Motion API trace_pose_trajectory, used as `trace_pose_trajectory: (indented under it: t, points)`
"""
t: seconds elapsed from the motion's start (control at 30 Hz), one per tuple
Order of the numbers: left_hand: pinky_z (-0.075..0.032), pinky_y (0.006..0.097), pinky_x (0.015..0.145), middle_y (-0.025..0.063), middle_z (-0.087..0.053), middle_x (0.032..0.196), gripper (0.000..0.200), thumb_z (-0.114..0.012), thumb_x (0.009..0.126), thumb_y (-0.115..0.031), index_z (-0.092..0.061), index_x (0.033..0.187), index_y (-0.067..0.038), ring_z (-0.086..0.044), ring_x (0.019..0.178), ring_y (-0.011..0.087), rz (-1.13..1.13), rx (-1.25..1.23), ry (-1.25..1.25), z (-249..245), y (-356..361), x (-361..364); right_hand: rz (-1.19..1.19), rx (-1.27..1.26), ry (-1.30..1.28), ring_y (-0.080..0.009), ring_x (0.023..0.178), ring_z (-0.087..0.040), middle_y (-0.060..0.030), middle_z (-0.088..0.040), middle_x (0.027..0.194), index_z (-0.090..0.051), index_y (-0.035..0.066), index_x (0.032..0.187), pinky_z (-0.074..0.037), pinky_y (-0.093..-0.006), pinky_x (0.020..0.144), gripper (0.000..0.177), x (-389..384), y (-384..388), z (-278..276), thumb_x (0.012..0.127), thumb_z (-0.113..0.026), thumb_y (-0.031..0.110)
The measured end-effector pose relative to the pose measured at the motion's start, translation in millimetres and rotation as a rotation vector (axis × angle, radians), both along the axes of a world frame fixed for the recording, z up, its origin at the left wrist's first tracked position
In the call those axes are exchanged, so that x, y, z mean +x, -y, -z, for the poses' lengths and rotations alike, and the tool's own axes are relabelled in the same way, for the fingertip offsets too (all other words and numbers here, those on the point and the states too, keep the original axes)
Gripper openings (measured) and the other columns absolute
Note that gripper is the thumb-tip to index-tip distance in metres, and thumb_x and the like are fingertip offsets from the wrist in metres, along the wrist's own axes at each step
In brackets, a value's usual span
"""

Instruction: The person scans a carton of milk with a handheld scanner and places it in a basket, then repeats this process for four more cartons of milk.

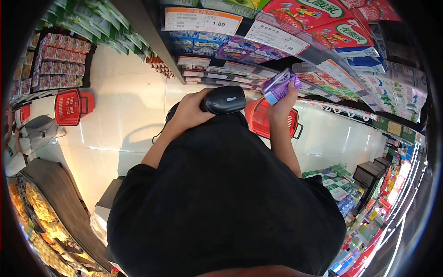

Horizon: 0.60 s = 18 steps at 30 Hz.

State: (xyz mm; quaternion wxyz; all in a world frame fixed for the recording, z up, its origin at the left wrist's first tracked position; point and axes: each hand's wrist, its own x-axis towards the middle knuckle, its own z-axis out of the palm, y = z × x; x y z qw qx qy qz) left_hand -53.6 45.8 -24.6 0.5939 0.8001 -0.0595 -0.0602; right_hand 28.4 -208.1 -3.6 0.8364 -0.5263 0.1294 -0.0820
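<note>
In the head view, my left hand is wrapped round a black handheld scanner, whose rounded head points to the right. My right hand grips a small purple and blue carton, held tilted just in front of the shelves. The scanner and the carton are apart. Purple cartons and blue cartons stand on the shelf beyond, under price labels. Below my right hand is a red shopping basket, partly hidden by my forearm.
Red cartons fill the upper right shelf. Another red basket stands on the tiled floor at the left, near a partly visible person. A produce stand is at the lower left, and stacked goods are at the right.
</note>
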Motion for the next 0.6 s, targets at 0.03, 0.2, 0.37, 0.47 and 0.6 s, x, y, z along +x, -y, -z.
trace_pose_trajectory:
  t: [0.03,0.2,0.37,0.47,0.6]
  points:
    - [-0.051,0.0340,0.083,0.0205,-0.069,0.101,0.055,-0.076,0.069,-0.012,-0.058,0.119,0.002,-0.069,0.096,0.0305,0.003,0.001,-0.019,-3.6,0.0,0.6,0.008,0.006,0.007,-0.0217,0.091,-0.062,-0.0093,-0.059,0.108,-0.046,0.005,0.126,-0.052,-0.0382,0.083,0.033,4.4,-4.8,-5.3,0.098,-0.048,0.022]
    - [-0.052,0.0398,0.079,0.0228,-0.068,0.097,0.062,-0.076,0.067,-0.020,-0.056,0.123,-0.001,-0.066,0.091,0.0384,-0.005,0.019,0.014,10.3,0.8,-0.9,0.223,-0.604,0.470,-0.0175,0.108,-0.051,-0.0154,-0.043,0.126,-0.027,0.001,0.135,-0.046,-0.0306,0.092,0.055,40.0,-5.8,6.5,0.090,-0.059,-0.002]
    - [-0.052,0.0395,0.080,0.0235,-0.068,0.096,0.061,-0.076,0.067,-0.021,-0.056,0.121,0.001,-0.066,0.091,0.0385,0.004,0.023,0.011,5.1,-0.1,-1.7,0.351,-1.209,0.332,-0.0290,0.117,-0.044,-0.0235,-0.037,0.128,-0.035,-0.001,0.131,-0.045,-0.0375,0.094,0.055,66.1,1.2,40.2,0.085,-0.065,0.001]
    - [-0.052,0.0395,0.079,0.0236,-0.068,0.096,0.061,-0.076,0.067,-0.021,-0.056,0.121,0.001,-0.066,0.091,0.0387,-0.013,0.013,0.010,6.5,-2.8,-3.2,0.207,-1.273,0.290,-0.0435,0.121,-0.037,-0.0292,-0.032,0.130,-0.039,0.002,0.134,-0.039,-0.0470,0.098,0.067,64.4,2.6,33.2,0.075,-0.072,0.007]
    - [-0.052,0.0394,0.079,0.0237,-0.068,0.096,0.061,-0.076,0.067,-0.021,-0.056,0.121,0.001,-0.066,0.091,0.0385,0.000,0.022,0.006,7.2,-2.5,-2.0,0.059,-1.302,0.314,-0.0462,0.122,-0.036,-0.0297,-0.034,0.131,-0.039,0.002,0.134,-0.036,-0.0498,0.100,0.070,56.2,-0.5,19.6,0.072,-0.071,0.009]
